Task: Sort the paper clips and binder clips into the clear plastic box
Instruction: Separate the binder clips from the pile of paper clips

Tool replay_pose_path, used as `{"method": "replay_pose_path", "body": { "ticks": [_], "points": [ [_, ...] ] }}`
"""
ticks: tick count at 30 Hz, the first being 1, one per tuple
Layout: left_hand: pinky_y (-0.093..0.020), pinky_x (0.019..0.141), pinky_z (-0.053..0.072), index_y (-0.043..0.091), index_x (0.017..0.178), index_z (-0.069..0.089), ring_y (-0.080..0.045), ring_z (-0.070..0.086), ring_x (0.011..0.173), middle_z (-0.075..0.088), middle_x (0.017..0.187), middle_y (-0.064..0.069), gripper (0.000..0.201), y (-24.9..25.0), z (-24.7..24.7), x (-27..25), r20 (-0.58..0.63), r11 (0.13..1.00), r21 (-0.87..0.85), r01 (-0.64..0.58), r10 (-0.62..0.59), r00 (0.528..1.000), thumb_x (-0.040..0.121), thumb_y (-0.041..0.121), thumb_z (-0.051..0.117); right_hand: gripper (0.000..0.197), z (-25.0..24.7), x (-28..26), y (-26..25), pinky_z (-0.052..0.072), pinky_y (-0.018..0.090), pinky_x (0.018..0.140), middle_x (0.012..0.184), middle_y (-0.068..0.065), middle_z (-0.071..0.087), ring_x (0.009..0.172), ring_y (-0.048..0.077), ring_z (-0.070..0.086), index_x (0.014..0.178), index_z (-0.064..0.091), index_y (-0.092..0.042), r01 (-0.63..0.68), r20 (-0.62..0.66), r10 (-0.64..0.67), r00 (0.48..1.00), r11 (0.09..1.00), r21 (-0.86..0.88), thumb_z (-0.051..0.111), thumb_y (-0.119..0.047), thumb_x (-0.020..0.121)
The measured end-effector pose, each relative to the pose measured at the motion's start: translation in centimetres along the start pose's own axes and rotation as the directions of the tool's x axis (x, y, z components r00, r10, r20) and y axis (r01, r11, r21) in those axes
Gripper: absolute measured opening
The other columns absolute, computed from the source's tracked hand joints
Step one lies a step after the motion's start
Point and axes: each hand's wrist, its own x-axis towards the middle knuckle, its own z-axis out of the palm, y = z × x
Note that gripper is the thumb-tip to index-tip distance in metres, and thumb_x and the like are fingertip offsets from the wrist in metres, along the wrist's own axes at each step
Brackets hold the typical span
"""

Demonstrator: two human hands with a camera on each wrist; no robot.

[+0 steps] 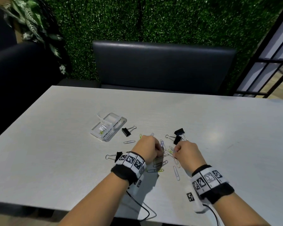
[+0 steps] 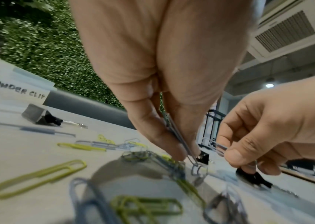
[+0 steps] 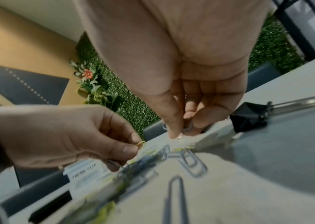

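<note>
The clear plastic box (image 1: pixel 108 128) lies open left of the clips, its labels reading binder clip (image 2: pixel 16 91) and paper clip (image 3: pixel 84 174). A few paper clips lie in its near compartment. A heap of grey and yellow paper clips (image 1: pixel 160 162) is spread on the table between my hands. My left hand (image 1: pixel 158 152) pinches several paper clips (image 2: pixel 179 139) between thumb and finger. My right hand (image 1: pixel 176 151) pinches a grey paper clip (image 2: pixel 218 147) just to its right. Black binder clips lie beside the box (image 1: pixel 128 131), behind my right hand (image 1: pixel 178 136) and by my left wrist (image 1: pixel 114 156).
The pale table (image 1: pixel 219 128) runs wide on the right and far side. A dark padded bench (image 1: pixel 162 66) stands behind it against a green hedge wall. Black cables (image 1: pixel 142 209) trail from my wristbands over the near edge.
</note>
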Motion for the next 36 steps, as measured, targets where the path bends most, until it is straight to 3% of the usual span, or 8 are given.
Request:
{"method": "replay_pose_path", "body": {
  "ticks": [3, 7, 13, 20, 26, 30, 33, 36],
  "points": [
    [-0.006, 0.062, 0.044, 0.019, 0.084, 0.079, -0.006, 0.065, 0.07, 0.071, 0.075, 0.008, 0.003, -0.4, -1.4, -0.7, -0.059, 0.994, -0.108, 0.022, -0.029, 0.998, 0.081, 0.017, 0.08, 0.015, -1.1, 0.1, -0.9, 0.061, 0.042, 0.075, 0.066, -0.007, 0.07, 0.068, 0.016, 0.07, 0.068, 0.069, -0.025, 0.004, 0.01, -0.006, 1.0, 0.99, 0.144, 0.077, -0.019, 0.079],
    [-0.021, 0.069, 0.058, 0.024, 0.077, 0.076, -0.007, 0.072, 0.065, 0.075, 0.071, 0.005, 0.009, -2.4, -6.4, -2.3, -0.191, 0.96, -0.281, 0.004, -0.06, 0.98, 0.079, 0.02, 0.084, 0.012, -2.4, 0.4, -6.0, 0.058, 0.03, 0.065, 0.068, 0.0, 0.071, 0.063, 0.016, 0.067, 0.075, 0.074, -0.019, 0.121, 0.02, -0.138, 0.99, 0.924, 0.362, 0.084, -0.014, 0.077],
    [-0.012, 0.057, 0.052, 0.011, 0.084, 0.078, -0.002, 0.068, 0.053, 0.075, 0.07, -0.003, 0.005, -10.0, -15.4, -3.0, -0.474, 0.9, -0.424, 0.099, -0.314, 0.823, 0.082, 0.012, 0.081, 0.013, 1.9, 3.3, -16.6, 0.048, 0.024, 0.045, 0.065, 0.003, 0.067, 0.057, 0.016, 0.063, 0.075, 0.071, -0.015, 0.185, 0.166, -0.292, 0.942, 0.863, 0.469, 0.081, -0.009, 0.08],
    [-0.029, 0.071, 0.061, 0.015, 0.078, 0.078, -0.019, 0.075, 0.072, 0.075, 0.071, -0.002, 0.005, -15.1, -15.4, -0.6, -0.507, 0.888, -0.372, 0.268, -0.437, 0.743, 0.079, 0.015, 0.083, 0.02, 7.0, 4.5, -23.3, 0.056, 0.032, 0.059, 0.057, 0.002, 0.065, 0.049, 0.016, 0.057, 0.064, 0.071, -0.015, 0.228, 0.228, -0.313, 0.922, 0.915, 0.334, 0.076, -0.008, 0.082],
    [-0.021, 0.069, 0.051, 0.015, 0.087, 0.081, -0.013, 0.069, 0.073, 0.076, 0.079, -0.001, 0.018, -15.6, -14.1, -0.5, -0.495, 0.911, -0.271, 0.31, -0.408, 0.767, 0.081, 0.032, 0.082, 0.016, 6.8, 4.2, -22.4, 0.064, 0.051, 0.059, 0.071, 0.012, 0.075, 0.054, 0.019, 0.067, 0.074, 0.075, -0.014, 0.208, 0.245, -0.311, 0.918, 0.905, 0.37, 0.069, -0.012, 0.088],
    [-0.027, 0.078, 0.057, 0.02, 0.091, 0.08, -0.014, 0.071, 0.08, 0.077, 0.083, 0.002, 0.022, -14.0, -14.1, -1.6, -0.518, 0.938, -0.184, 0.294, -0.347, 0.782, 0.088, 0.04, 0.072, 0.02, 3.1, 5.5, -18.4, 0.063, 0.041, 0.063, 0.079, 0.01, 0.076, 0.061, 0.021, 0.068, 0.079, 0.074, -0.017, 0.223, 0.132, -0.293, 0.947, 0.895, 0.386, 0.062, -0.009, 0.093],
    [-0.028, 0.081, 0.058, 0.022, 0.096, 0.078, -0.009, 0.071, 0.084, 0.077, 0.089, 0.007, 0.015, -10.0, -12.7, -2.6, -0.46, 0.982, -0.14, 0.124, -0.175, 0.871, 0.089, 0.03, 0.067, 0.026, 0.4, 7.4, -13.3, 0.063, 0.046, 0.08, 0.089, 0.006, 0.076, 0.082, 0.025, 0.073, 0.08, 0.072, -0.023, 0.258, 0.022, -0.268, 0.963, 0.946, 0.194, 0.057, -0.006, 0.092],
    [-0.028, 0.086, 0.055, 0.021, 0.107, 0.076, -0.016, 0.069, 0.096, 0.074, 0.106, 0.001, 0.026, -5.5, -8.8, -1.6, -0.229, 1.0, -0.011, 0.011, -0.013, 0.973, 0.089, 0.018, 0.058, 0.036, 0.2, 7.5, -10.0, 0.054, 0.035, 0.098, 0.118, 0.006, 0.072, 0.105, 0.019, 0.069, 0.111, 0.072, -0.018, 0.323, 0.161, -0.308, 0.938, 0.943, -0.078, 0.049, 0.003, 0.092]
  ]
}}
